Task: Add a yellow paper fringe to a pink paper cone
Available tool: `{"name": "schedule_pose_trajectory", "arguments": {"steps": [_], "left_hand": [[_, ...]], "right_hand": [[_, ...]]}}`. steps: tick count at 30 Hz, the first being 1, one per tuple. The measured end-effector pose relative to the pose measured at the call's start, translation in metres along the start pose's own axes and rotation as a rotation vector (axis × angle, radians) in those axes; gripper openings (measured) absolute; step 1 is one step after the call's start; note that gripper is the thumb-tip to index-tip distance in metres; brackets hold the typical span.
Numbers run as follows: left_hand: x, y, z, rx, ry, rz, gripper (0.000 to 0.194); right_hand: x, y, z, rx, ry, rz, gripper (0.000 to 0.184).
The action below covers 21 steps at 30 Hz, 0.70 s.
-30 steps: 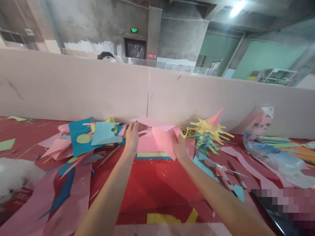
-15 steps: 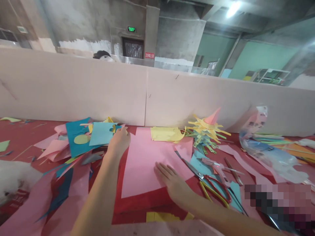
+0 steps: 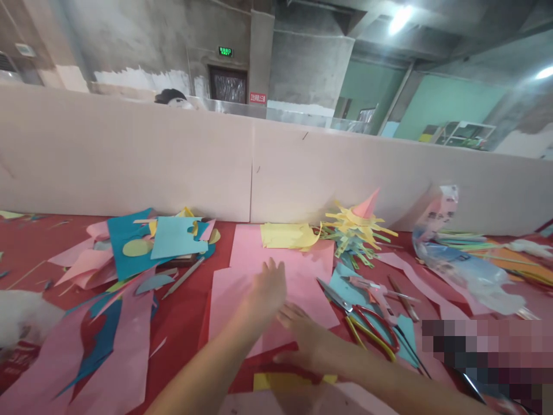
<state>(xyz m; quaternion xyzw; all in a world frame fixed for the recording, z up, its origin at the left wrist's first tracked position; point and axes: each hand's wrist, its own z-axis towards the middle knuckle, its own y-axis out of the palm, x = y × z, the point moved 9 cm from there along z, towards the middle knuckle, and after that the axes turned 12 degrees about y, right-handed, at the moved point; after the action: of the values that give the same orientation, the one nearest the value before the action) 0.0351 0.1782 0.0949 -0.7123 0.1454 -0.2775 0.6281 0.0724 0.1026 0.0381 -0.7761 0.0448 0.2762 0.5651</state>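
A pink paper sheet (image 3: 228, 311) lies flat on the red table surface in front of me, overlapping more pink paper (image 3: 246, 245) behind it. My left hand (image 3: 270, 288) reaches over the middle of the sheet, fingers stretched out and slightly blurred. Close beside it, my right hand (image 3: 302, 334) is over the sheet's right part, fingers extended and thumb apart. Neither hand appears to hold anything. At the far edge of the pink paper sits a piece of yellow paper (image 3: 287, 236). Scissors (image 3: 345, 306) with red handles touch or overlap the paper's right edge, near yellow handles (image 3: 369, 334).
A paper figure with a pink cone (image 3: 366, 206) stands by the pale partition (image 3: 181, 161). Right lie a pink glue gun (image 3: 380, 297) and a plastic bag (image 3: 466, 268). Left are pink and blue scraps (image 3: 133, 346), light-blue paper (image 3: 175, 239) and a thin grey stick (image 3: 184, 278).
My left hand has moved right, from the light-blue paper to the middle of the pink sheet. My right hand has shifted slightly nearer to me, its thumb now spread. The view has shifted slightly.
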Motion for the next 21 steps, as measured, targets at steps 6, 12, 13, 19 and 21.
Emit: {"name": "schedule_pose_trajectory", "arguments": {"steps": [6,12,13,19,21], "left_hand": [[0.016,0.061,0.01,-0.22,0.015,0.015,0.063],[0.016,0.082,0.006,-0.363,0.114,-0.004,0.078],[0.016,0.084,0.005,-0.373,0.125,-0.003,0.079],[0.027,0.08,-0.003,-0.318,0.274,-0.042,0.089],[0.029,0.081,-0.008,-0.34,0.276,-0.044,0.092]], "right_hand": [[0.056,-0.063,0.001,0.19,0.357,0.013,0.026],[0.086,-0.091,0.022,0.366,0.322,-0.206,0.031],[0.095,-0.097,0.027,0.417,0.361,-0.227,0.032],[0.133,-0.104,0.06,0.578,0.433,-0.285,0.033],[0.136,-0.099,0.067,0.616,0.359,-0.261,0.029]]}}
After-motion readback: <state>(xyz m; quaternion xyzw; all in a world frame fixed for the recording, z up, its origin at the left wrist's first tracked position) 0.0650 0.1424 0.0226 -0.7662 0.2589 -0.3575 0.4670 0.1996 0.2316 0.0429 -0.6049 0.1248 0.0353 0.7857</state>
